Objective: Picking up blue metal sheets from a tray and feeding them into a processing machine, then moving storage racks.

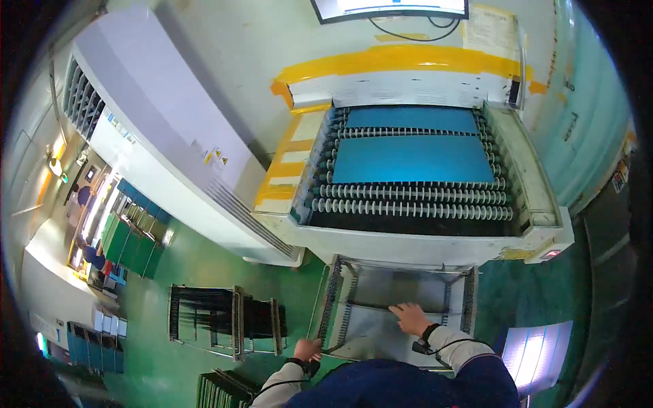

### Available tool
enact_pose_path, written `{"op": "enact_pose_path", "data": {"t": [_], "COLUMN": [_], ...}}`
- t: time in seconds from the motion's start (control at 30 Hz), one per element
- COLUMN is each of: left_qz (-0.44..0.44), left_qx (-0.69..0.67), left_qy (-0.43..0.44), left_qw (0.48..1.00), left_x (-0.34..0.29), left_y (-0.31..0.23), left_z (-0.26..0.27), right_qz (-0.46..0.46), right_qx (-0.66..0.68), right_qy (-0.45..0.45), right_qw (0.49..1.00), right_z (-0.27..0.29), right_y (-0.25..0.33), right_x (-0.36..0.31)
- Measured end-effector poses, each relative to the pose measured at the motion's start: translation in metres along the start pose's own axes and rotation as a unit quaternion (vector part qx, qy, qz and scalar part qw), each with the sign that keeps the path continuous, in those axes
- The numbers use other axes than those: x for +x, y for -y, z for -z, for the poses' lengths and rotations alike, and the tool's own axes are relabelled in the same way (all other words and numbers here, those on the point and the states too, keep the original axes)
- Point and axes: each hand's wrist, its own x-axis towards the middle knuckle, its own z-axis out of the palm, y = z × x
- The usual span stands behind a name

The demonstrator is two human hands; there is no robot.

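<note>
At the far left, near the floor's left edge, a row of green and blue cabinets (132, 238) stands, small and bent by the lens. A long white machine housing (156, 129) runs diagonally past it. Lower down, a dark slotted rack (224, 319) stands on the green floor (163, 353), and another rack (221, 391) is cut off by the lower edge.

The left hand (307, 350) closes around the near left corner of the metal rack (401, 306), which stands on the floor right against the front of the roller conveyor (408, 177). The fingers wrap the frame post; how tight the hold is cannot be told at this size. The right hand (412, 317) lies inside the rack, fingers spread flat on a grey panel (371, 333) lying between the toothed side rails, pressing rather than pinching it.

To do this well, I judge that the panel should stay level and square to both rails so its edges ride in matching slots, with the left hand steadying the frame.

On the conveyor, two blue panels (411, 158) lie on the rollers, one behind the other. At the lower right, a pale ribbed sheet (537, 353) is partly cut off.

The person's torso hides the rack's near edge, and the slot the panel sits in cannot be made out.
</note>
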Motion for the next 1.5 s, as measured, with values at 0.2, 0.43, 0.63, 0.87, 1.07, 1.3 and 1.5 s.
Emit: {"op": "enact_pose_path", "data": {"t": [0.2, 0.43, 0.63, 0.87, 1.07, 1.3, 1.5], "left_qz": [-0.030, -0.012, 0.000, -0.017, -0.025, -0.003, -0.032], "left_qx": [-0.025, -0.003, 0.020, 0.061, 0.084, 0.024, 0.087], "left_qy": [0.000, 0.000, -0.015, -0.022, -0.019, -0.032, -0.028], "left_qw": [0.999, 1.000, 1.000, 0.998, 0.996, 0.999, 0.995], "left_x": [0.004, -0.046, -0.058, -0.072, -0.069, -0.060, -0.056], "left_y": [0.013, -0.057, -0.069, -0.084, -0.083, -0.072, -0.066], "left_z": [0.001, -0.001, -0.004, -0.002, -0.002, -0.003, -0.001], "right_qz": [-0.021, -0.011, -0.025, -0.018, -0.010, -0.022, -0.054], "right_qx": [0.011, -0.049, -0.026, -0.056, -0.055, 0.038, -0.059], "right_qy": [0.004, -0.007, -0.023, -0.019, -0.034, -0.113, -0.068], "right_qw": [1.000, 0.999, 0.999, 0.998, 0.998, 0.993, 0.994], "right_z": [-0.019, -0.011, -0.018, -0.016, -0.016, -0.043, -0.054], "right_y": [-0.004, 0.004, 0.006, 0.006, 0.002, -0.005, -0.016], "right_x": [-0.003, -0.024, -0.026, -0.030, -0.029, -0.001, 0.006]}}
